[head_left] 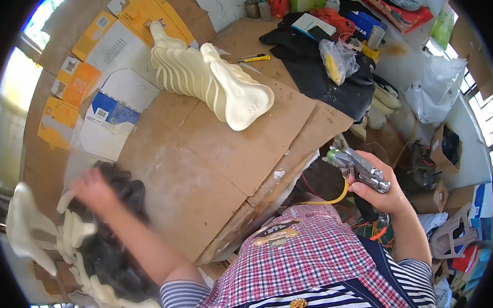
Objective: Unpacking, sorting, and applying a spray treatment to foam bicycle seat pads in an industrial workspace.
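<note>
My right hand (pixel 385 187) is wrapped around a metal spray gun (pixel 361 169), held up at the right beyond the table's edge, its nozzle pointing left. A yellow hose (pixel 332 199) shows below it. My left hand (pixel 95 192) reaches out to the left and is smeared by motion, so its fingers cannot be read. It is over black shaped pieces (pixel 129 195) and close to a pile of cream insole-shaped pieces (pixel 78 232). A larger blurred cream piece (pixel 29 227) is at the far left. On the table, a leaning row of cream insole-shaped pieces (pixel 241 96) lies toward the back.
Flattened cardboard (pixel 202 152) covers the table. Cardboard sheets and yellow boxes (pixel 76 80) line the left and back. A yellow cutter knife (pixel 254 58) lies behind the row. Black material (pixel 300 57), a clear plastic bag (pixel 338 61) and a can (pixel 376 36) are at the back right.
</note>
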